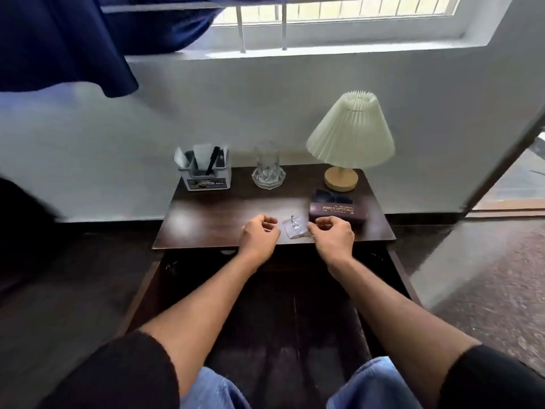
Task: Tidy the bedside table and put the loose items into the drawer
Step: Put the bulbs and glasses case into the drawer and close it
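Your 2 hands flank the clear hook (292, 228) near the table's (206, 214) front edge: left hand (259, 236) loosely curled, empty; right hand (331, 236) pinching its corner. Pickup is underway; next, lift it into the drawer (295, 305) open below.

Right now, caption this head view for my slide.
Both hands, left and right, flank a clear adhesive hook on the bedside table.
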